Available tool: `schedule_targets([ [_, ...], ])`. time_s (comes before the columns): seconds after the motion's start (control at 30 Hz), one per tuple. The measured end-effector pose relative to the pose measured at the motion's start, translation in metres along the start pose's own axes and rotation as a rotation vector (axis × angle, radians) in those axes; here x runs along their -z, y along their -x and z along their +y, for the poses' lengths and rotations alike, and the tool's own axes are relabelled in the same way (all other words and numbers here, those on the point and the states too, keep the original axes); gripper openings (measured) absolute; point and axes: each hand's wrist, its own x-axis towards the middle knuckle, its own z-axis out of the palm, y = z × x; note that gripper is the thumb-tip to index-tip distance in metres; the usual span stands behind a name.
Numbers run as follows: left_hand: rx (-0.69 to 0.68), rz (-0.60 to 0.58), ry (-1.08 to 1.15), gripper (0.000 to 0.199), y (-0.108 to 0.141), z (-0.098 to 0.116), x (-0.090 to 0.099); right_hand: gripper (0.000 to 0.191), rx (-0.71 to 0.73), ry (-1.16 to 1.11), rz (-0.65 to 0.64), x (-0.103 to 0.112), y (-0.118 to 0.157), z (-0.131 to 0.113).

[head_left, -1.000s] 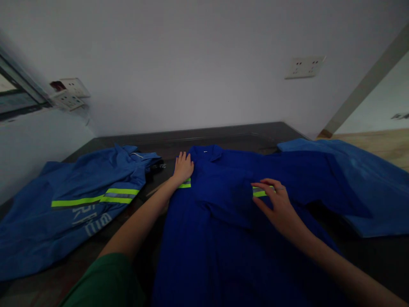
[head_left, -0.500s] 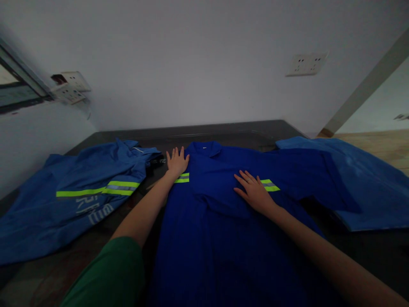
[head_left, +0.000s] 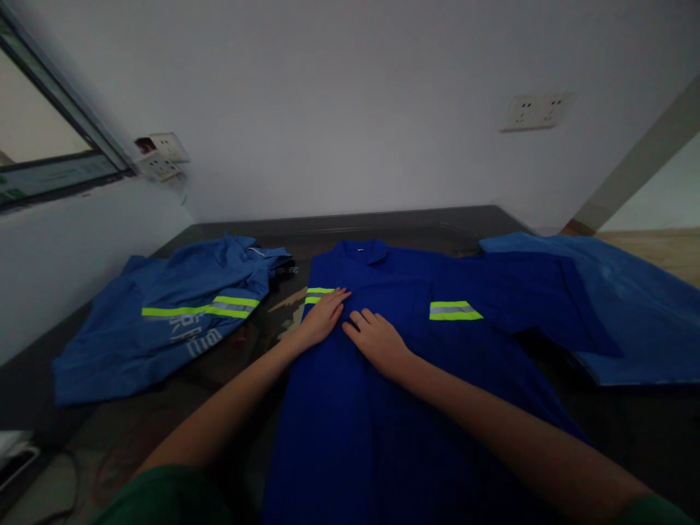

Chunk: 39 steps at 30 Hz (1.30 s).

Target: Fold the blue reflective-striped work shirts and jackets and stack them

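A royal-blue work jacket (head_left: 405,408) lies spread on the dark table, its collar at the far end and one sleeve stretched out to the right. Yellow-and-grey reflective strips cross its chest. My left hand (head_left: 324,318) rests flat on the jacket's left side, fingers out, just below the left strip. Close beside it, near the front middle, my right hand (head_left: 378,341) lies on the cloth with slightly bent fingers and a ring on one of them. Neither hand visibly grips the fabric. The jacket's left sleeve is not visible.
A lighter blue garment (head_left: 125,343) with a reflective band and white lettering lies at the left. Another blue cloth (head_left: 639,321) lies under the right sleeve. The table (head_left: 426,222) meets a white wall with sockets (head_left: 536,113). A camouflage-patterned patch (head_left: 292,313) shows left of the jacket.
My right hand has slid left across the chest, uncovering the right strip. My left hand has come down from the shoulder and inward. The chest wrinkles look flatter, and the view has shifted left.
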Motion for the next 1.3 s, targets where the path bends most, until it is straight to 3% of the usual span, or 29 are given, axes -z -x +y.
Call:
schedule_targets([
  [0.23, 0.033, -0.018, 0.064, 0.045, -0.002, -0.002, 0.003, 0.026, -0.091, -0.050, 0.023, -0.005, -0.008, 0.009],
  [0.43, 0.042, -0.015, 0.116, 0.043, 0.000, -0.001, 0.003, 0.017, -0.184, -0.242, 0.032, -0.001, -0.005, 0.007],
  [0.5, -0.009, 0.039, 0.150, 0.039, 0.002, 0.003, 0.008, 0.016, -0.255, -0.331, 0.017, -0.003, -0.003, 0.006],
  [0.6, -0.188, 0.079, 0.230, 0.030, 0.006, 0.011, 0.027, 0.028, -0.339, -0.441, -0.010, -0.007, 0.002, 0.005],
  [0.67, -0.283, -0.012, 0.297, 0.025, 0.009, 0.017, 0.043, 0.034, -0.340, -0.493, -0.014, -0.009, 0.004, 0.004],
  [0.77, -0.312, -0.185, 0.353, 0.022, 0.011, 0.021, 0.059, 0.030, -0.320, -0.514, 0.028, -0.007, 0.004, 0.004],
  [0.9, -0.283, -0.296, 0.369, 0.024, 0.011, 0.018, 0.058, 0.016, -0.366, -0.473, 0.035, -0.004, -0.004, 0.003],
  [1.17, -0.253, -0.316, 0.368, 0.026, 0.012, 0.012, 0.047, 0.015, -0.384, -0.317, -0.128, 0.001, -0.009, 0.009],
  [1.3, -0.320, -0.283, 0.338, 0.021, 0.012, 0.014, 0.046, 0.022, -0.341, -0.335, -0.121, 0.004, 0.000, 0.011],
])
